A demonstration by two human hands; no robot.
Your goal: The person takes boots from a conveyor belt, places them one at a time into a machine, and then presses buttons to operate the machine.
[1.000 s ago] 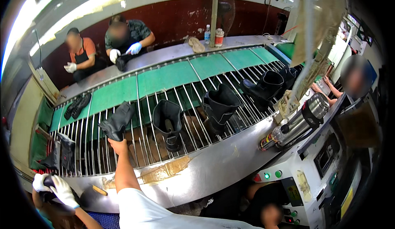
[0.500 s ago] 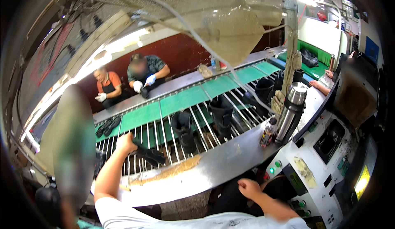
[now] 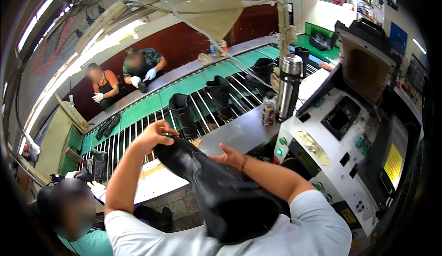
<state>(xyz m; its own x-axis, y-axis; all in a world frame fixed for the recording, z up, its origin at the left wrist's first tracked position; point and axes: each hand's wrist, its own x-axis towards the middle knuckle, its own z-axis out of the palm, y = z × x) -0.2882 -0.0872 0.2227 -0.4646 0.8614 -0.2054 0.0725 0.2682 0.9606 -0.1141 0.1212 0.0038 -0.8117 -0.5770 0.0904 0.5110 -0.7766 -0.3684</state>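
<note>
A tall black boot (image 3: 209, 175) is lifted in front of my chest, tilted so its wide shaft opening faces me and its toe points away to the left. My left hand (image 3: 154, 137) is closed on the toe end, thumb on top. Beside the boot's right side is my right hand (image 3: 229, 157), its fingers stretched out and apart; whether it touches the leather I cannot tell. Beyond the boot runs a rack of metal bars (image 3: 120, 148), with a black boot (image 3: 183, 114) standing on it and another boot (image 3: 220, 96) farther right.
To the right stands a white machine (image 3: 299, 141) with its dark lid (image 3: 363, 63) raised. A steel thermos (image 3: 290, 83) and a small bottle (image 3: 269, 109) share the metal ledge (image 3: 230, 136). Two people work across the green belt (image 3: 177, 88); another person (image 3: 87, 240) is close at my left.
My left hand has lifted the boot off the bars and brought it toward me. My right hand has risen from near my lap to the boot's side and opened. The view has turned right.
</note>
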